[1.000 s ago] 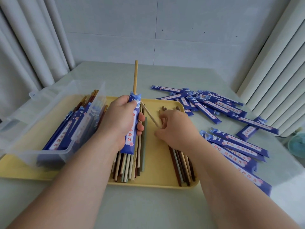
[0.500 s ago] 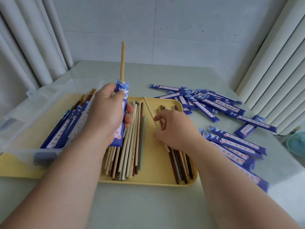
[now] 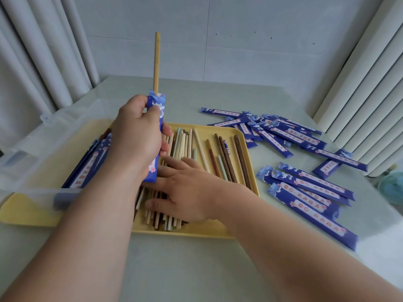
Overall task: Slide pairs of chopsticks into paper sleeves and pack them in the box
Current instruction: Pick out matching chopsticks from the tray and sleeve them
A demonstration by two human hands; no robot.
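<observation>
Now half a pair sleeved, hunting for the matching stick.
Grips the paper sleeve (image 3: 155,105) upright in the left hand (image 3: 137,144), fingers curled around it, with one pale chopstick (image 3: 156,62) standing out above the fist. Lays the right hand (image 3: 187,188) flat, fingers spread and holding nothing, on the loose chopsticks (image 3: 226,153) in the yellow tray (image 3: 26,214), just under the sleeve's lower end. Best to choose a matching pale stick, pinch it near one end, bring it up to the open mouth above the thumb and slide it down beside the first, without squeezing the mouth flat. Afterwards, place the pair in the clear box (image 3: 32,153) just outside the left wrist, beside the packed pairs (image 3: 87,168).
</observation>
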